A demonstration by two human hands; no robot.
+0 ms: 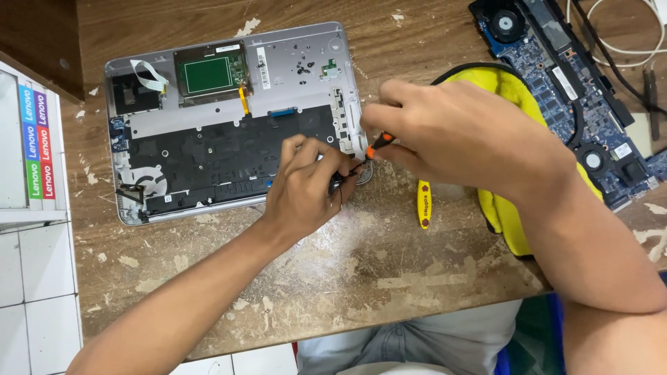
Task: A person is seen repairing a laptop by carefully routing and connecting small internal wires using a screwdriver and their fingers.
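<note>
both hands pinch an orange screwdriver at the opened laptop's corner, yellow cloth beside.

table: worn wooden top, flaking paint | floor: white tiles | light: even

Silver laptop shell, yellow cloth, orange screwdriver

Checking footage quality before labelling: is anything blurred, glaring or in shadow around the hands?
Head view: even, soft light, no strong glare; the laptop shell is sharp; the right hand and left hand look slightly soft and shade the small corner part they work on.
</note>
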